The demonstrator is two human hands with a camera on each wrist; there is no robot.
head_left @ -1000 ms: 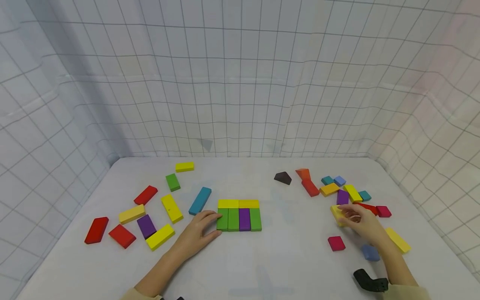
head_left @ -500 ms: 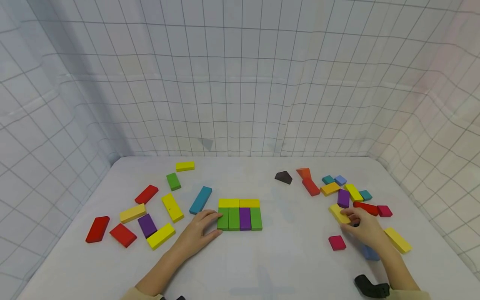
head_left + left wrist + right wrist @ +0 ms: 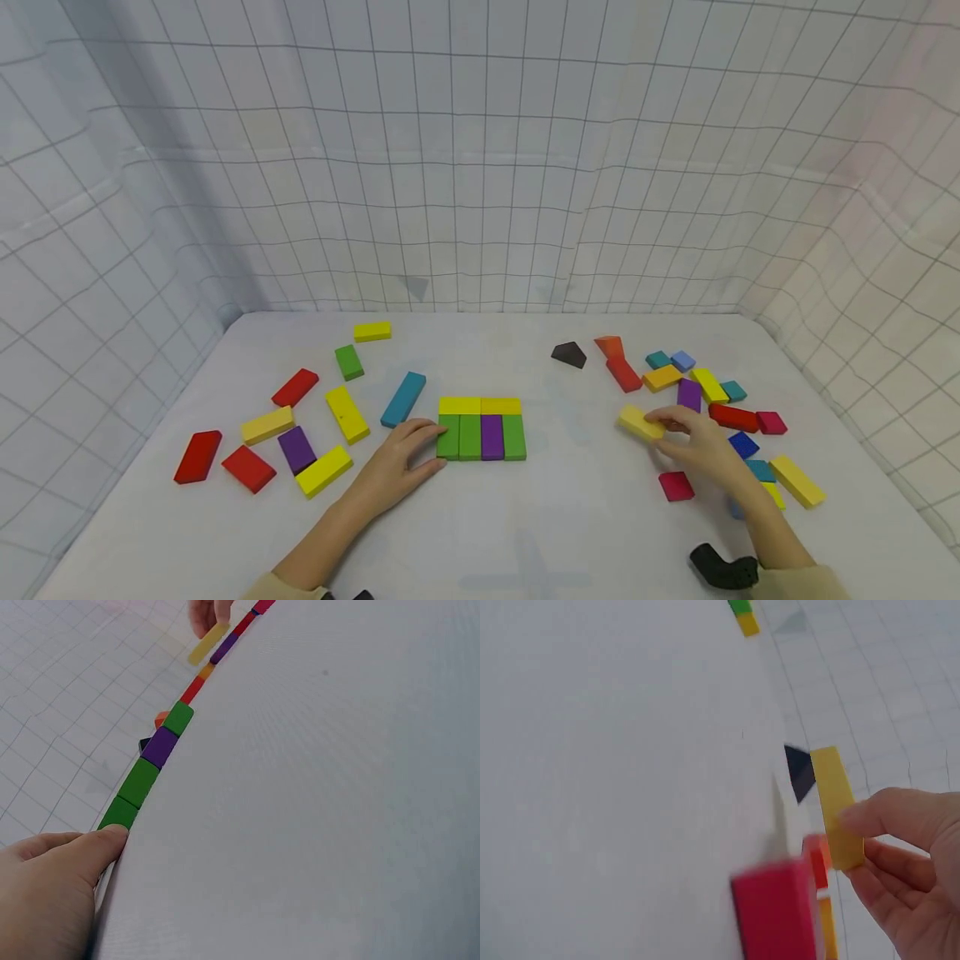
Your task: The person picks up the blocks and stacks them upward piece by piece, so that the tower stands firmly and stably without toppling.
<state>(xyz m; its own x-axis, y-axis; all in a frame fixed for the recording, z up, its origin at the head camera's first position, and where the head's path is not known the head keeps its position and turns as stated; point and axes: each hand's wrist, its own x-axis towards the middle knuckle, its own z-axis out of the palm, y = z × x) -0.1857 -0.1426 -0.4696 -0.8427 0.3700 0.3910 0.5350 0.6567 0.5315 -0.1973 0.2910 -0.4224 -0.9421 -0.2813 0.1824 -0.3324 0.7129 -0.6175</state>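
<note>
A flat block arrangement lies mid-table: a row of green and purple blocks with two yellow blocks along its far side. At its left end my left hand rests on the table, thumb and fingertips touching the outermost green block; in the left wrist view the thumb lies against that block's near face. My right hand pinches a pale yellow rectangular block by its right end. The right wrist view shows this yellow block raised off the table between thumb and fingers.
Loose red, yellow, purple and green blocks lie at left, with a blue block near the arrangement. At right are several small blocks, including a crimson one. A dark block stands further back. A gridded white curtain encloses the table.
My right hand has lifted the pale yellow block and carried it left, uncovering blue, teal and yellow blocks behind it. My left hand stays by the green block.
</note>
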